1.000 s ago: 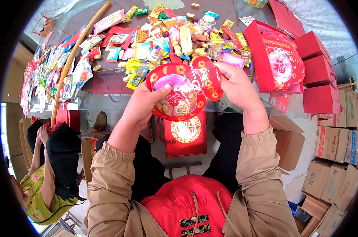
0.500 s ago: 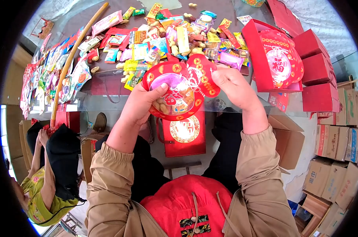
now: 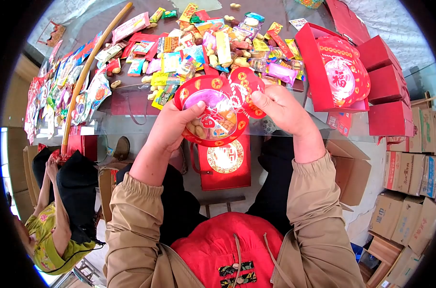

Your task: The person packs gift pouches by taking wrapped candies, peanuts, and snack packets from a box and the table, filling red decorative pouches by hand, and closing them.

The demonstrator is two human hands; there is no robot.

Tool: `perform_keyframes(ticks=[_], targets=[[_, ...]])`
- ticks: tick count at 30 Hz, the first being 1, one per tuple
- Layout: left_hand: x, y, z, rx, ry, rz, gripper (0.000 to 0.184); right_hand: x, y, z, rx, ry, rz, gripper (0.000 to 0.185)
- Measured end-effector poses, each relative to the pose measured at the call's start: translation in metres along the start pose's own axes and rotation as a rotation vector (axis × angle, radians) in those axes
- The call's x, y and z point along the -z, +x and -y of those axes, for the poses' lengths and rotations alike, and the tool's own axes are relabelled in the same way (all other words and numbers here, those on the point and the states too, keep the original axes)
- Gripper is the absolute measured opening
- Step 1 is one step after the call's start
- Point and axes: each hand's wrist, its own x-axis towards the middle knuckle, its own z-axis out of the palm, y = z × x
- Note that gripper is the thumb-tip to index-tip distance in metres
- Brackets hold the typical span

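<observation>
A red pouch (image 3: 213, 128) with gold coin prints and a clear round window is held over the table's near edge; peanuts and wrapped sweets show through the window. My left hand (image 3: 172, 126) grips its left side, thumb on the window. With thumb and fingers my right hand (image 3: 279, 108) pinches the right edge of the pouch's flared top. Beyond both hands lies a heap of wrapped sweets and peanuts (image 3: 222, 48). Below the pouch is a red box (image 3: 226, 165) with a round gold emblem.
An open red box (image 3: 319, 91) holding similar pouches stands at right, beside stacked red boxes (image 3: 391, 117). A curved wooden stick (image 3: 85, 72) lies across packets (image 3: 59, 91) at left. Another person's hands (image 3: 51, 165) are at far left. Cardboard cartons (image 3: 405, 173) are at right.
My right hand has shifted slightly down and left along the pouch's top, its fingers now closer to the neck. My left hand has barely moved.
</observation>
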Motion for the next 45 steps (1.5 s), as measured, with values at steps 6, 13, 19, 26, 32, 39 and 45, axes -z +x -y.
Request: perform_keyframes(ticks=[6, 13, 19, 26, 32, 39, 45], targets=[[0.009, 0.002, 0.003, 0.018, 0.055, 0.044, 0.021, 0.004, -0.001, -0.012, 0.022, 0.141, -0.252, 0.043], [0.009, -0.009, 0.0, 0.043, 0.248, 0.299, 0.025, 0.014, 0.011, -0.019, 0.034, 0.293, -0.531, 0.031], [0.008, -0.016, -0.01, 0.263, 0.356, 0.519, 0.026, -0.007, 0.025, -0.02, 0.273, -0.422, -0.432, 0.03], [0.014, -0.014, -0.009, 0.192, 0.312, 0.483, 0.027, -0.035, 0.059, -0.032, 0.305, -0.724, -0.439, 0.039], [0.023, -0.013, -0.007, 0.127, 0.282, 0.4, 0.025, -0.045, 0.081, -0.042, 0.306, -0.727, -0.562, 0.031], [0.018, -0.018, -0.017, 0.108, 0.222, 0.366, 0.024, -0.033, 0.063, -0.016, 0.132, -0.003, -0.597, 0.016], [0.019, -0.017, -0.014, 0.155, 0.273, 0.377, 0.023, -0.026, 0.049, -0.017, 0.154, -0.026, -0.552, 0.017]])
